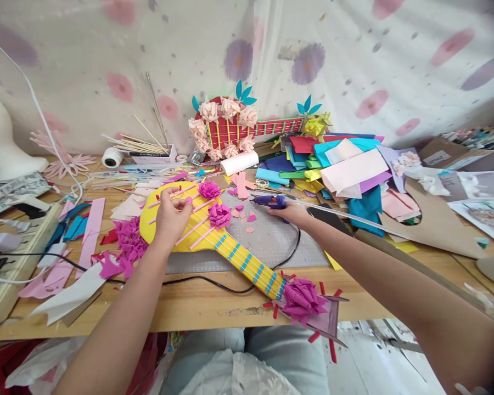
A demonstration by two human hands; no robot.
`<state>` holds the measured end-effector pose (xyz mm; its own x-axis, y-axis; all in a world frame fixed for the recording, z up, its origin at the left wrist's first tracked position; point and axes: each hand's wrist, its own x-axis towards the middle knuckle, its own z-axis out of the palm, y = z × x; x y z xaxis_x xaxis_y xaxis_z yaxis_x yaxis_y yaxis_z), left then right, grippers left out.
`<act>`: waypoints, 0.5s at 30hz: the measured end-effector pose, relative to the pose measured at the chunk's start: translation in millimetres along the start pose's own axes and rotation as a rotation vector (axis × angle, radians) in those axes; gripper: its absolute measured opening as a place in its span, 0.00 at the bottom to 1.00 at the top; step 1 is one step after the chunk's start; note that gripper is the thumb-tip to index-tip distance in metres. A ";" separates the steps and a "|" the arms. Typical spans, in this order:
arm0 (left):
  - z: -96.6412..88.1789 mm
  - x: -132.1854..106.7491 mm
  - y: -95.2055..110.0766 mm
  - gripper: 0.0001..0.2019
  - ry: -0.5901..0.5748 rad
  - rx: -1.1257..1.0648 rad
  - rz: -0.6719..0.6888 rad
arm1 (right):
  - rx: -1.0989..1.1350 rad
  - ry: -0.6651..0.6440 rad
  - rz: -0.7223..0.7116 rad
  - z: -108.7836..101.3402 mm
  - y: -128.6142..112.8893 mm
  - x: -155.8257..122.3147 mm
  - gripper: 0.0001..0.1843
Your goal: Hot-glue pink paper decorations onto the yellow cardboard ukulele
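My left hand (172, 216) is over the body of a yellow paper guitar (208, 242), its fingertips pinched on a small pink paper petal (188, 201). My right hand (295, 213) grips a blue glue gun (274, 201), whose nozzle points left toward the guitar. A long translucent glue stick (346, 213) runs out from the gun's back. Magenta paper flowers (219, 215) sit on the guitar's body, and another magenta flower (303, 299) is on its headstock, which juts past the table edge. Loose pink petals (239, 208) lie between the guitar and the gun.
A grey cutting mat (308, 241) lies beneath the guitar. A black cord (214, 278) crosses the table's front. Behind stands a red paper guitar (278, 128) with pale roses. Coloured paper (354, 170) is heaped at right; a power strip (20, 263) and pink strips (91, 233) lie left.
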<state>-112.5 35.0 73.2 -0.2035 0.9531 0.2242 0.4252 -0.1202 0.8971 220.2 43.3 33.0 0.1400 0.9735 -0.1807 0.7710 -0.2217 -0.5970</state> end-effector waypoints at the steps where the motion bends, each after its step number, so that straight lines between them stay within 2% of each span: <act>1: -0.9 1.2 -0.8 0.22 0.011 0.006 0.010 | -0.033 -0.006 0.015 -1.3 -0.4 -1.1 0.27; 5: -7.4 8.1 -6.1 0.19 0.037 0.000 0.017 | -0.250 0.006 0.027 -7.9 -6.0 -12.9 0.26; 9: -13.5 15.5 -11.3 0.18 0.036 -0.009 -0.011 | -0.639 0.047 -0.016 -18.4 -17.8 -39.2 0.24; 12: -14.7 18.0 -10.6 0.17 -0.045 -0.038 -0.015 | -0.789 -0.112 -0.004 -26.2 -36.2 -57.2 0.20; 15: -13.7 16.7 -3.2 0.18 -0.191 -0.096 -0.006 | -0.716 -0.206 -0.134 -29.2 -65.7 -61.9 0.17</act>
<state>-129.3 47.5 79.4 -0.0308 0.9880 0.1511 0.3365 -0.1321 0.9324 179.0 -0.8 106.2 -0.0484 0.9440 -0.3264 0.9982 0.0569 0.0165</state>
